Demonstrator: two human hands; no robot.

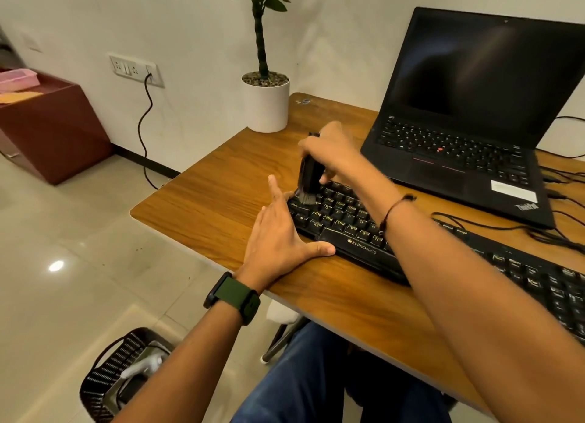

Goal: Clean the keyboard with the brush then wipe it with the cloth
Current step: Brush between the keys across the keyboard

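Brushing stage, in progress. Right hand [329, 150] gripping brush [308, 175], bristles on top-left keys of keyboard [357, 229] on desk [221, 185]. Left hand [278, 232] spread flat, bracing left end. Remaining keys apparently unbrushed. Cloth not visible; wiping pending.

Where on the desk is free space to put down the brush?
Bare wood lies left of the keyboard, between the plant pot and the desk front edge. Right of the laptop, cables crowd the surface.
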